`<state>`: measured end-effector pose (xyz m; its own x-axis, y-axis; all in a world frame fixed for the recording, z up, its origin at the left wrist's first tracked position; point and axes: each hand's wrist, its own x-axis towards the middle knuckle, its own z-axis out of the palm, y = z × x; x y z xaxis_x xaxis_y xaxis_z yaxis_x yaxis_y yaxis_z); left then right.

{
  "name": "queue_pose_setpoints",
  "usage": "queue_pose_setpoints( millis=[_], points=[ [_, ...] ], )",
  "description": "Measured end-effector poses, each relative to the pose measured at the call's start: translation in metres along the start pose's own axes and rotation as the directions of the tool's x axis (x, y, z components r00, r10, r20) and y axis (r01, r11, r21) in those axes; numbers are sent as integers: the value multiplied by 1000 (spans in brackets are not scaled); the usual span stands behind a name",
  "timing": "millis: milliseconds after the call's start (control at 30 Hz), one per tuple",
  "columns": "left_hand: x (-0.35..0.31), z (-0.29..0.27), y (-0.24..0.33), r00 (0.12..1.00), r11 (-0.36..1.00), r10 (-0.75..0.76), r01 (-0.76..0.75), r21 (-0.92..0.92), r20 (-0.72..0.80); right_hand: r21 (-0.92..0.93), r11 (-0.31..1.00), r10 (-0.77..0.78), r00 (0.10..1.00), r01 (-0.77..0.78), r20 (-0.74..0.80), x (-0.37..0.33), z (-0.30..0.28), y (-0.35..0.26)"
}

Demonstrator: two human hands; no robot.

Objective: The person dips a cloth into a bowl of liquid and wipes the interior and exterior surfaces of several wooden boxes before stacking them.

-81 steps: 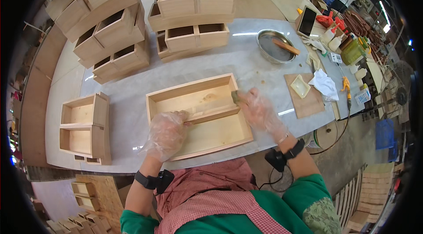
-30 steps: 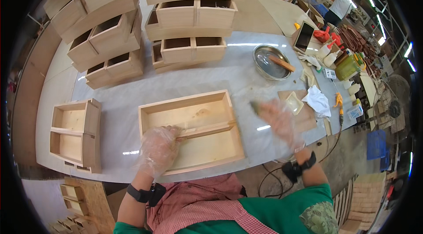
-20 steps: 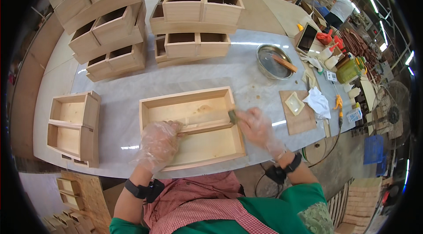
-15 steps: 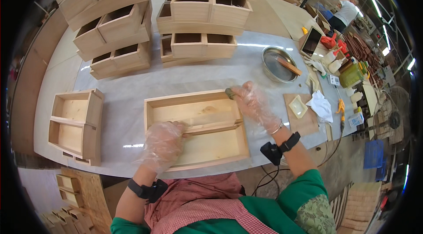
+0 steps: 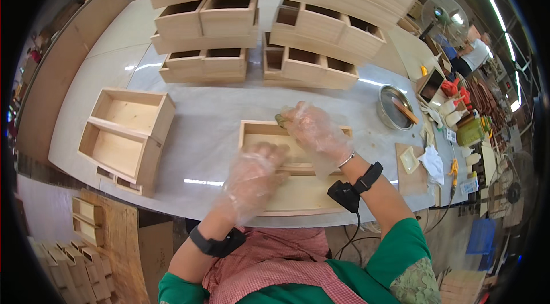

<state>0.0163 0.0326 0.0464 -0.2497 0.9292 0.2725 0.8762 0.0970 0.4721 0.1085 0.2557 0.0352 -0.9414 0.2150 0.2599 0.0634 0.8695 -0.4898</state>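
Note:
A shallow pale wooden box (image 5: 302, 211) with a divider lies on the table in front of me. My right hand (image 5: 312, 129), in a clear plastic glove, pinches a small dark green pad (image 5: 280, 120) against the box's far rim, left of its middle. My left hand (image 5: 255, 175), gloved the same way and slightly blurred, grips the box at its left side near the divider. The left wall is partly hidden under it. My right forearm covers the box's right end.
Another two-compartment wooden box (image 5: 117, 149) stands at left. Stacked wooden boxes (image 5: 206, 69) rise along the back. At right are a steel bowl (image 5: 385, 110) with a wooden-handled tool, a small white dish (image 5: 409, 161), a white cloth (image 5: 432, 165) and several bottles. A person (image 5: 472, 55) stands far off.
My right hand has slid the green pad leftward along the far rim, away from the right corner. My left hand stays at the box's left side. The whole view has swung left.

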Motion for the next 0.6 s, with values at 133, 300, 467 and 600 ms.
queue_pose_setpoints(
  millis=[133,300,467,600],
  points=[
    [-43,-14,-19,914,926,-374,360,-111,-155,12,992,-122,990,124,-74,26,20,-27],
    [-58,-3,-28,836,620,-526,504,-602,158,-52,975,-214,976,216,45,55,53,-58],
    [-60,1,-32,794,608,-581,568,-554,176,-23,942,-322,921,335,219,16,48,-89],
    [-61,9,-31,831,593,-555,417,-689,25,-16,963,-262,947,270,186,-2,38,-107]
  ],
)
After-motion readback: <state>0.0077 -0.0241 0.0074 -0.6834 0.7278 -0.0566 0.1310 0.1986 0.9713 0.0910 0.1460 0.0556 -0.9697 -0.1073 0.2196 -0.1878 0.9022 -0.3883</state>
